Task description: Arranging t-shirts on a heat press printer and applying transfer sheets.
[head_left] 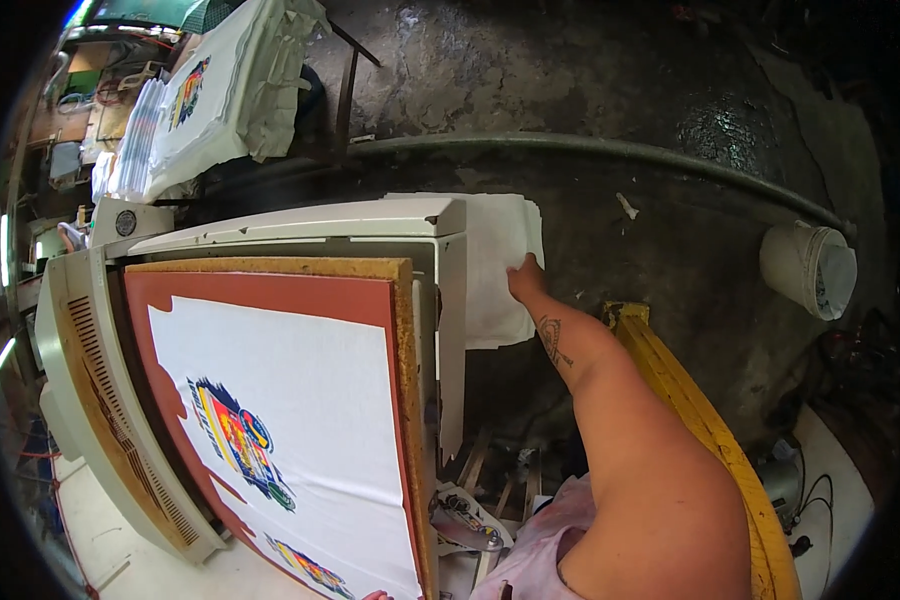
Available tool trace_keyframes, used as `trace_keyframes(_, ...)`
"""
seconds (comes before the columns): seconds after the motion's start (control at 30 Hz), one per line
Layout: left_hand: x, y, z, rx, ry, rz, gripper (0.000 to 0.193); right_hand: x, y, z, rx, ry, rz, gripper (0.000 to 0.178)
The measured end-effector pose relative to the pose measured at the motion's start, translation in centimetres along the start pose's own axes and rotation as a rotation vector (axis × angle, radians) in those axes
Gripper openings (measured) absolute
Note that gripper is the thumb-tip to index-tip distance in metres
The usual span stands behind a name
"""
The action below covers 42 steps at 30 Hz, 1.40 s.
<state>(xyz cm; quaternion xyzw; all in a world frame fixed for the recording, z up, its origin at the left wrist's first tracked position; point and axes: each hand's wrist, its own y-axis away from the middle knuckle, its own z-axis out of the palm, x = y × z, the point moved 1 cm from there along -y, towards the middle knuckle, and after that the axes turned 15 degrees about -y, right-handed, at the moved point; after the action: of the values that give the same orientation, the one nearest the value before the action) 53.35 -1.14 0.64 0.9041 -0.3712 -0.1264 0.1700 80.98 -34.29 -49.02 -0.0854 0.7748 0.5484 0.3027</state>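
My right hand reaches out to a stack of white sheets, fabric or paper, beside the machine. Its thumb and fingers close on the right edge of the stack; how many layers they hold I cannot tell. Only a fingertip of my left hand shows at the lower edge, by the near end of a white cloth. That cloth lies on a reddish-brown pad over a wooden board. It carries a colourful printed design, with a second print nearer me.
The cream machine casing surrounds the board, with a vented cover at the left. White printed cloths lie piled at the far left. A yellow beam runs along my right. A white bucket lies tipped on the dark floor near a long pipe.
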Motion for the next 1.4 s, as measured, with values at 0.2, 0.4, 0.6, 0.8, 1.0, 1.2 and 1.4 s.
trace_keyframes(0.2,-1.6,1.2,0.4,0.089,0.146,0.016,0.016,-1.2,4.3,-0.6,0.291,0.199,-0.155,0.059)
trace_keyframes(0.4,-11.3,3.1,2.9,0.260,0.223,-0.116,0.021,1.9,5.9,-2.8,0.351,0.202,-0.450,0.036)
trace_keyframes(0.6,-24.8,5.7,6.6,0.684,0.436,-0.265,0.013,-6.1,16.2,-10.6,0.334,-0.198,-0.851,0.043)
trace_keyframes(0.8,-41.4,9.4,14.1,0.747,0.322,-0.498,0.016,-11.4,35.2,-2.2,-0.523,-0.386,-0.927,0.032)
trace_keyframes(1.0,-58.6,7.4,22.1,0.609,0.167,-0.836,0.039,2.4,59.9,8.2,-1.031,0.773,-1.050,0.038)
trace_keyframes(1.2,-56.4,6.0,17.1,0.402,0.408,-1.135,0.040,12.1,64.0,10.6,-0.566,0.894,-1.971,0.037)
trace_keyframes(1.4,-57.3,6.9,15.5,0.230,0.257,-1.141,0.025,11.9,62.5,13.2,-0.988,0.957,-1.261,0.021)
